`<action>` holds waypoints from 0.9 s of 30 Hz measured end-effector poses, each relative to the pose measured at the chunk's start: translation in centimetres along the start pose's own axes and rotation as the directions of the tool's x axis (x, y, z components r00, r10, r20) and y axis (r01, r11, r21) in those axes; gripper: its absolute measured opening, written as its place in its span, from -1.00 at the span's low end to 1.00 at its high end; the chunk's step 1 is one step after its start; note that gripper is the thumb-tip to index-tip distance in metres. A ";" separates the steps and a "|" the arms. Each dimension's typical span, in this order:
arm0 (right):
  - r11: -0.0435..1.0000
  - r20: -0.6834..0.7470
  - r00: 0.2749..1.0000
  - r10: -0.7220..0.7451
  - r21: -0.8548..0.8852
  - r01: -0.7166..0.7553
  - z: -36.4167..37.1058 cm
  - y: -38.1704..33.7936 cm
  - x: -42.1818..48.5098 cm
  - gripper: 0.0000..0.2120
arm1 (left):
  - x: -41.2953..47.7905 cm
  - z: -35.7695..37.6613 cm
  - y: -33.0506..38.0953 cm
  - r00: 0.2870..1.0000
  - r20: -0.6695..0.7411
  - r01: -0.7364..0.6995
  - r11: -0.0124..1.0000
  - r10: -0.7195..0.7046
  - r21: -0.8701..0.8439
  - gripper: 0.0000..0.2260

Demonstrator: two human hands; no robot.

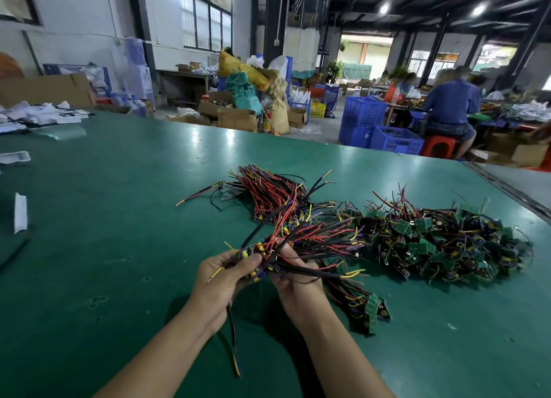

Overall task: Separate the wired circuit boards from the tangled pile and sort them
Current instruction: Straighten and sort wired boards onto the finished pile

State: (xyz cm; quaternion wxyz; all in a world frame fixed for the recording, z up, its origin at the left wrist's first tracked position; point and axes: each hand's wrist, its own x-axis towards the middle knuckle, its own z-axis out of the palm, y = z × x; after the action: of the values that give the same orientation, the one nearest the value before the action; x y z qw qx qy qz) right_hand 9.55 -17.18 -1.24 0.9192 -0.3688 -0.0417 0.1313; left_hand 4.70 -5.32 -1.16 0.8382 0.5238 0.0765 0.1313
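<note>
Seen from above, two bare hands work over a wide green-topped table in a busy workshop. The left hand is clenched around one end of a bundle of small circuit boards with red, black and yellow wires, thumb pressed on top. The right hand grasps the same bundle from below, its thumb pushed up among the wires. The bundle is held just above the table, its wires fanning out to the right. A thick black cable with a yellow tip hangs from the left hand down to the table.

To the right, the large tangled pile of green circuit boards and wires lies on the table, touching the held bundle's far ends. Behind the hands lies a neater heap of wired boards with its red and black leads laid alongside each other. A few more green boards on wires rest just beside the right wrist.

Beyond the table stand blue plastic crates, and a person in blue sits on a red stool
</note>
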 end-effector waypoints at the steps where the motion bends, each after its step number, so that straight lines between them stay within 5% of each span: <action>1: 1.000 -0.008 1.000 0.011 -0.008 -0.011 0.1 -0.1 0.0 -0.72 | 0.0 -0.1 0.1 1.000 0.016 0.003 1.000 -0.003 -0.003 -0.87; 15: 0.992 0.111 0.986 0.128 -0.026 -0.126 0.0 -1.2 -0.3 -0.82 | -0.1 -1.0 0.5 0.990 0.136 0.020 1.000 -0.023 0.024 -0.67; 22: 0.991 0.133 0.983 0.130 0.007 -0.132 -0.4 -1.6 0.2 -0.77 | -0.3 -0.9 0.6 0.970 0.242 0.034 0.995 -0.010 -0.096 -0.66; 27: 0.978 0.031 0.980 0.198 -0.070 -0.195 -0.9 -1.1 0.6 -0.69 | 0.1 -1.6 2.3 0.989 0.140 -0.006 0.963 0.046 -0.271 -0.52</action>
State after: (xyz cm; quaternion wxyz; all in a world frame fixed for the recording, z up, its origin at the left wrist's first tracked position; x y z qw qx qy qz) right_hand 10.51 -18.41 -1.16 0.8880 -0.3991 -0.0267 0.2269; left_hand 4.05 -2.96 0.22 0.9032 0.4140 -0.0103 0.1131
